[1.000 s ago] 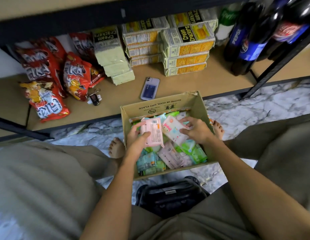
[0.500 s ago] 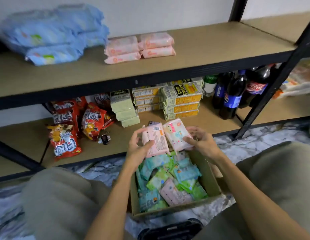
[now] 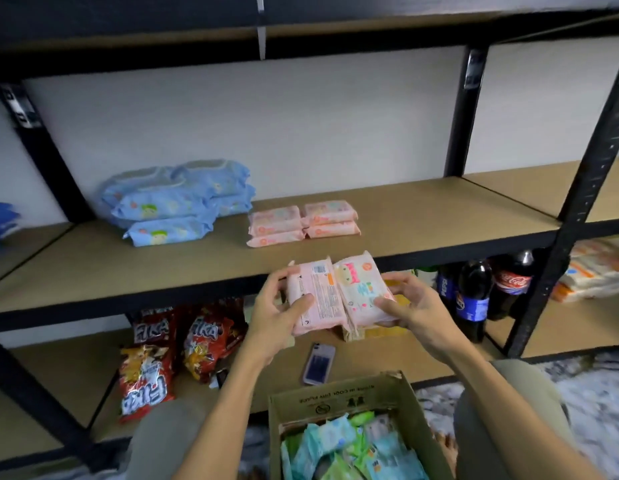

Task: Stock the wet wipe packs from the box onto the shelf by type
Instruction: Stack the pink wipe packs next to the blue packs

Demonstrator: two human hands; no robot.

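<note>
We hold two pink wipe packs (image 3: 339,292) side by side before the shelf (image 3: 422,216), left hand (image 3: 277,317) and right hand (image 3: 410,306) each curled around one. They look light, soft and slick-wrapped, so we judge gripping across the short edges safest.

Your left hand (image 3: 279,315) sits at about ten o'clock from frame center's lower half, fingers curled, thumb pressed forward in a grip. Your right hand (image 3: 410,308) mirrors it toward two o'clock, thumb on top. Both bare forearms reach up from six o'clock, converging slightly.
</note>
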